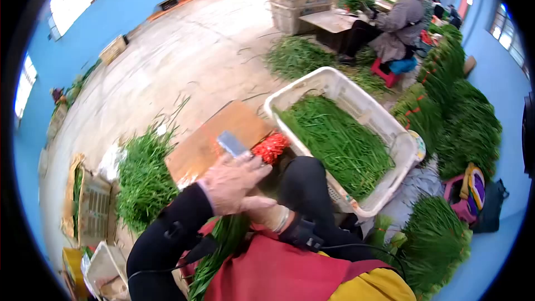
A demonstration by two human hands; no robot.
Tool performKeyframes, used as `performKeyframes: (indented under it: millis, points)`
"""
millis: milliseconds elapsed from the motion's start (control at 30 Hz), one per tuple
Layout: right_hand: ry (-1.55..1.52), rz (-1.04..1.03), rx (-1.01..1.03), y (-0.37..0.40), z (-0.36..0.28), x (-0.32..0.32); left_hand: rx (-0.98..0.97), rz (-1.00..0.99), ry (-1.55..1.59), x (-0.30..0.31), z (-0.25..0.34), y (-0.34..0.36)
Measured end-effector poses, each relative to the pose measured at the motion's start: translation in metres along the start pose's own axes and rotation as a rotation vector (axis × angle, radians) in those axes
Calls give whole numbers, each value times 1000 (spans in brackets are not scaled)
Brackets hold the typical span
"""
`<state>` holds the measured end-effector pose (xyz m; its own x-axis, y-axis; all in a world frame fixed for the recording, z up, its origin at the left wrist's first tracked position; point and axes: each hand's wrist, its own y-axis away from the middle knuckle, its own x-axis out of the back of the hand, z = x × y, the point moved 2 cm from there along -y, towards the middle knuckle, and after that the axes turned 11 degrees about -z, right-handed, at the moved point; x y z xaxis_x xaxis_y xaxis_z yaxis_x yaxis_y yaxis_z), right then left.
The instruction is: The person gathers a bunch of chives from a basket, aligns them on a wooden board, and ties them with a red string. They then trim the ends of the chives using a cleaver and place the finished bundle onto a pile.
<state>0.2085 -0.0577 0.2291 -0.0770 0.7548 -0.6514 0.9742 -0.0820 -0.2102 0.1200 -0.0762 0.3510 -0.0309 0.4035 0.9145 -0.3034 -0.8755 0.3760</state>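
My left hand (231,181) lies over a bunch of green chives (220,251) held across my lap, fingers spread and pressing down on it. Under it my right hand (262,207) is closed around the same bunch; most of that hand is hidden. Just beyond my fingers sit a small grey block (230,143) and a pile of red ties (270,147) on a brown board (214,136). A white crate (390,134) filled with chives stands to the right of the board.
Loose chive heaps lie on the floor at left (144,175) and lower right (437,239). Bundled chives (468,117) are stacked along the right wall. Another person (398,19) sits at the back on a red stool beside stacked crates (298,0). Cardboard boxes (92,206) stand at left.
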Motion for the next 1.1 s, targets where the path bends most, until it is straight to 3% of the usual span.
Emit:
performKeyframes:
  millis: [100,167,400,533,600,633,700,733,767,833,867,933,1100]
  points:
    - [32,-16,58,0,-7,-11,-32,147,-42,7,11,7]
    - [58,-26,94,0,-11,-21,23,-132,-48,-18,9,1]
    - [100,-28,174,7,-15,-41,12,-121,-31,-8,24,16]
    - [103,4,253,4,-19,-52,-25,30,-91,-1,29,29]
    - [85,52,320,1,-31,-50,-24,280,23,15,32,43]
    - [65,72,358,-1,-35,-49,-21,280,26,9,30,46]
    - [-158,63,342,-4,-28,-17,5,577,391,-14,13,54]
    - [-161,95,444,-3,-24,-2,80,700,387,-38,3,56]
    - [-164,96,444,-2,-28,-5,81,698,388,-45,5,57]
    - [-73,230,482,0,-40,-11,150,441,924,-60,7,52]
    - [-29,229,500,1,-43,-14,150,442,925,-69,7,48]
    - [-18,262,498,1,-43,-16,75,652,1087,-85,2,41]
    - [-4,298,482,7,-52,-19,74,589,1067,-90,-1,38]
